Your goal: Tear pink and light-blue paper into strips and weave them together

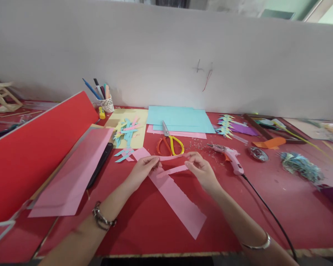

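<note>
Left hand (144, 168) and right hand (202, 170), fingers (153, 162) pinching a pink paper strip (170, 158); pink sheet (181, 203) beneath, scissors (166, 130) just beyond

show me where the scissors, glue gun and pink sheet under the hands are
Scissors (168, 135), head view: where blades and handles meet.
Glue gun (233, 155), head view: body, near the top of its handle.
Pink sheet (180, 201), head view: its lower half.

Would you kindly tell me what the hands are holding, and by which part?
Narrow pink paper: the left hand pinches the upper length's left end; the right hand, both lengths' right ends.
</note>
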A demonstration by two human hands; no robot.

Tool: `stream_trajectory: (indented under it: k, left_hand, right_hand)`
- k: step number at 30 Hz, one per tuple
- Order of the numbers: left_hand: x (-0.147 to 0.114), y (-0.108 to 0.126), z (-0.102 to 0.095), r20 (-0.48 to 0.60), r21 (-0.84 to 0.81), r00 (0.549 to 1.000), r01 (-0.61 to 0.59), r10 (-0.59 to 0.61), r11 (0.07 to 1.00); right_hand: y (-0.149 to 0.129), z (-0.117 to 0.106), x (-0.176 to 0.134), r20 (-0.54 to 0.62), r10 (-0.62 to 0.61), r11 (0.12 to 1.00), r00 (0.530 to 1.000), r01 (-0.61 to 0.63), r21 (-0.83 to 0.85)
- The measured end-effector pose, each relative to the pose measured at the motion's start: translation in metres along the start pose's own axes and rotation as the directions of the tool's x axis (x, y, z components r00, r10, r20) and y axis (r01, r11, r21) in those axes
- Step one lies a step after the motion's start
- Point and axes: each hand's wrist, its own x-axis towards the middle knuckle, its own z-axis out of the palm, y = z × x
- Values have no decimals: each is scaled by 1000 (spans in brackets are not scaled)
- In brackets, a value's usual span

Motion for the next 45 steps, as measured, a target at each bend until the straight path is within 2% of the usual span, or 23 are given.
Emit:
stream_trajectory:
  k: [4,7,8,10,12,13,17,19,21,23,25,30,32,34,37,41,45]
  left_hand:
    - [-1,3,1,-11,93,999,-34,35,995]
    - [-3,5,1,-32,266,978,-189,205,945]
    - [-4,6,1,8,324,957,-277,290,904]
    - [-7,6,2,170,400,896,-444,411,802]
    - [-10,5,3,327,435,838,-544,438,717]
    - [-12,5,3,369,460,825,-563,428,687]
    - [-15,5,5,376,565,829,-559,414,606]
    - [-15,6,5,399,560,823,-568,404,603]
    - [-15,8,5,438,514,828,-550,350,659]
    - [-14,9,5,437,469,853,-486,284,738]
    - [-14,9,4,409,443,875,-438,259,782]
    - [-12,9,2,374,427,878,-450,300,785]
    - [-11,8,2,384,471,877,-456,289,755]
    - [-11,7,3,436,510,857,-486,273,710]
    - [-12,5,6,513,513,818,-534,259,672]
    - [-14,7,7,505,508,820,-535,269,676]
    - [-14,10,3,412,515,864,-483,290,708]
  right_hand:
    - [0,-2,1,40,31,999,999,-32,19]
    - [-2,-2,-1,131,10,998,991,-19,64]
    - [-3,-2,-2,164,-23,998,986,12,69]
    - [-5,0,-3,233,-102,993,967,86,80]
    - [-7,1,-5,296,-148,987,944,124,99]
    - [-8,1,-6,319,-155,986,935,126,109]
    - [-11,1,-9,365,-116,986,924,62,155]
    - [-13,1,-10,381,-112,982,918,42,186]
    - [-14,0,-11,398,-124,977,909,42,209]
    - [-13,-1,-10,398,-140,977,907,62,203]
    - [-11,-1,-8,356,-161,982,920,115,149]
    - [-6,-1,-4,219,-203,959,954,239,-154]
    - [-8,-1,-5,254,-263,900,931,332,-283]
    - [-11,0,-8,366,-310,801,878,448,-397]
    - [-15,0,-12,548,-266,689,793,554,-467]
    - [-16,1,-12,661,-150,715,735,543,-441]
    - [-13,-1,-8,643,-134,747,754,503,-435]
